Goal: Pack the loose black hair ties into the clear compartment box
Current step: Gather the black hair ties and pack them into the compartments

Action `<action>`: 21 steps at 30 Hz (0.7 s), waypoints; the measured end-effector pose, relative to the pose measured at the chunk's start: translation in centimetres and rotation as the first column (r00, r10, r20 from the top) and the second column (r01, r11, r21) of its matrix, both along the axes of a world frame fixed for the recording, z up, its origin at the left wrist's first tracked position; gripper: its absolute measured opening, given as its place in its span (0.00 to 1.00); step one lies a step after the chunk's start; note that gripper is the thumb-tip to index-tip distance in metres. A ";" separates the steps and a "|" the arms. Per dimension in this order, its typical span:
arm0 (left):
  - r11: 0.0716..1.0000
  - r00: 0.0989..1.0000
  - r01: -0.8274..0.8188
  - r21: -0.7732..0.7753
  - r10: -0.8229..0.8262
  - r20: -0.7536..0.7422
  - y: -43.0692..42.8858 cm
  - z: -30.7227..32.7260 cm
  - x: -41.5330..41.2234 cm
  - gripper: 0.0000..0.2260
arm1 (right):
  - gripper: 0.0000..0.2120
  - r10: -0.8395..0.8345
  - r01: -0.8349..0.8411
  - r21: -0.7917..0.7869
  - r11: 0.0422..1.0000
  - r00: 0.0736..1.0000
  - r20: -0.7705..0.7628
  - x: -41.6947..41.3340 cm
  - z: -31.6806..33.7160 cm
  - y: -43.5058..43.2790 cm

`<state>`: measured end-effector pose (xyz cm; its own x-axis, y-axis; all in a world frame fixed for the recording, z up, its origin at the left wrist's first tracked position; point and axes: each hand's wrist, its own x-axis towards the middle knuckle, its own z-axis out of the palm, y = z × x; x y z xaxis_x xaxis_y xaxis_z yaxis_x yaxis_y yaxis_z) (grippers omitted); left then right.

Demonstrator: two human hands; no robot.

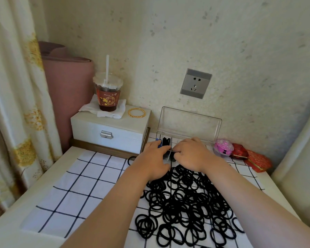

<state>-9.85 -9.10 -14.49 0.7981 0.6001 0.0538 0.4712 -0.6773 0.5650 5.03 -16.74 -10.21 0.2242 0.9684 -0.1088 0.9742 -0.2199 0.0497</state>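
Seen from above, a person's two bare forearms reach forward across a worktop [48,169] covered by a white cloth with a dark grid [75,187]. Both hands meet at a clear box [189,124] standing against the back wall, its see-through lid tipped up and open.

The left hand [154,158] lies palm down at the box's left end. Its fingers [159,147] are fairly straight and close together, resting over the near edge, and the thumb stretches right toward the other hand. Something small and blue shows at the fingertips.

The right hand [191,154] is knuckles up over the middle of the box. Its fingers are curled under, with the tips tucked down beside a thin divider where black bands show. The tips are hidden, so it cannot be told whether they pinch anything.

One compartment behind the left hand already holds black bands. The loose hair ties [186,203] lie in a large tangled heap on the cloth, just in front of the box, between and under the forearms. A single tie [131,159] lies apart, just left of the left hand.

To the left stands a white case with a metal clasp [109,131], carrying a drink cup with a straw [107,93] on a napkin and a gold bangle [136,112]. A wall socket [195,83] sits above the box. To its right lie a pink item [223,147] and red patterned boxes [256,161].
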 end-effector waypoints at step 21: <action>0.990 0.988 0.138 -0.009 -0.138 -0.071 -4.3 2.3 -7.1 0.05 | 0.09 -0.041 0.001 -0.097 0.995 0.908 -0.417 -6.6 2.4 -6.8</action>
<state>-16.91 -13.39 -12.24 0.8750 0.4840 -0.0081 0.4124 -0.7365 0.5362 -1.57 -23.57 -7.83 0.1589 0.9450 -0.2859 0.9054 -0.2549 -0.3395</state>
